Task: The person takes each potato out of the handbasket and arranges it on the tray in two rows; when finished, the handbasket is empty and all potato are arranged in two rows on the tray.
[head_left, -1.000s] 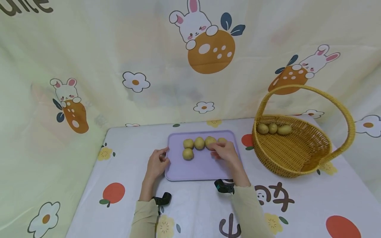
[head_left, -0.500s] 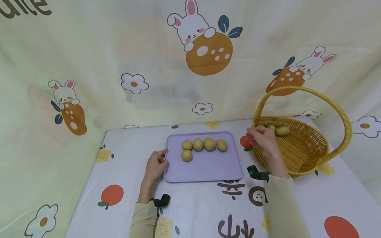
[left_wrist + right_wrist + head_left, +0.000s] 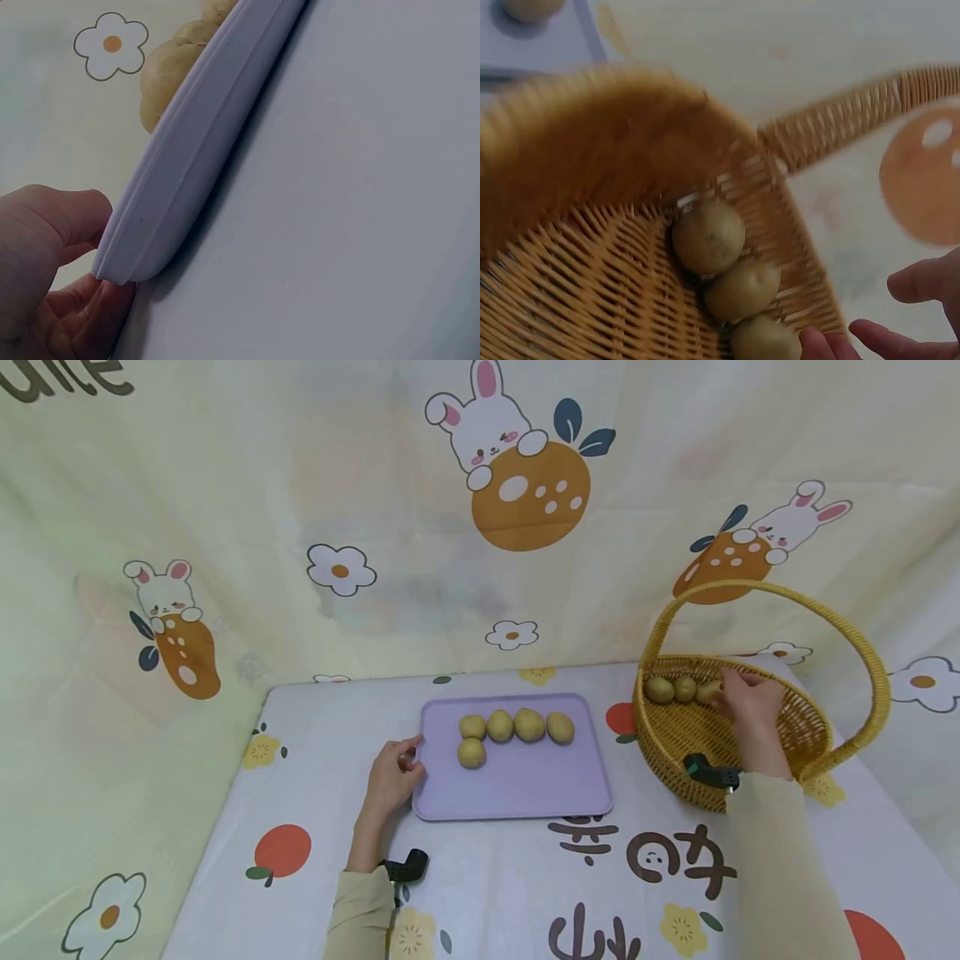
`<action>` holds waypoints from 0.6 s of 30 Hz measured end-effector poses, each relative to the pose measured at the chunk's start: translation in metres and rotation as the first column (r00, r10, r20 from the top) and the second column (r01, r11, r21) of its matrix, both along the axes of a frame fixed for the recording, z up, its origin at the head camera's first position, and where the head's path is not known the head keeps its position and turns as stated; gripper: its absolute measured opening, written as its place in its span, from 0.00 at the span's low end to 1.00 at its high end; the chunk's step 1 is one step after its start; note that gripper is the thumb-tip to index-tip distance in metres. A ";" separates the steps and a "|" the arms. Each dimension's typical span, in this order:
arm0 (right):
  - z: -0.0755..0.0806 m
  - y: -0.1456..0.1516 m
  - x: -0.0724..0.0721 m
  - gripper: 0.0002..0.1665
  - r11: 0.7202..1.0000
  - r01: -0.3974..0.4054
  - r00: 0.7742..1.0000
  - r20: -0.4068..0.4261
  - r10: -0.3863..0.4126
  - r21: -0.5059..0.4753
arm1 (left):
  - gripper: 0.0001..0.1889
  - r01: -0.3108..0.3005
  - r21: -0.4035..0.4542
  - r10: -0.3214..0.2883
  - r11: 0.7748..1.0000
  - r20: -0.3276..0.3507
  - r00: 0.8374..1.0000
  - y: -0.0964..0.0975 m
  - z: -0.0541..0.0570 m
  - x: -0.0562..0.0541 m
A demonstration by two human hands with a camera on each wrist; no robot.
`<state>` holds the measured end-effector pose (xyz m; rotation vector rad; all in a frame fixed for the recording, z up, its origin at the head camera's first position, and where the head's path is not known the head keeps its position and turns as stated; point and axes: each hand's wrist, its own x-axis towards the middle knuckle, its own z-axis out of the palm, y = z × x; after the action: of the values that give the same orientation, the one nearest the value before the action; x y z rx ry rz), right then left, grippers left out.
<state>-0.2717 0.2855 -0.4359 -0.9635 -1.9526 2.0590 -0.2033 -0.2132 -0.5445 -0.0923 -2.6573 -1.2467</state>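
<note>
My left hand pinches the left edge of a lilac tray, thumb at the rim and fingers beneath in the left wrist view. On the tray, several potatoes form a row with one more below its left end. My right hand is inside the yellow wicker basket, over the rightmost of three potatoes lined along its back wall. In the right wrist view, its thumb and fingers are spread, and fingertips come right at that nearest potato.
The basket's tall arched handle rises over its right side. A patterned white cloth covers the table, and a rabbit-print curtain hangs behind it. Each wrist carries a small black camera.
My right hand has left the potato at the right end of the tray's row and moved right into the basket. The left hand stays at the tray's edge.
</note>
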 end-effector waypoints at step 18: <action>-0.020 0.029 -0.025 0.55 0.980 -0.009 0.976 0.213 0.052 -0.199 | 0.26 -0.010 0.029 0.009 1.000 0.017 1.000 -0.002 -0.004 -0.002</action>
<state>-0.2967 0.3143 -0.4563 -1.2560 -1.8976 2.2856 -0.2055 -0.2155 -0.5481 -0.0655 -2.6494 -1.2882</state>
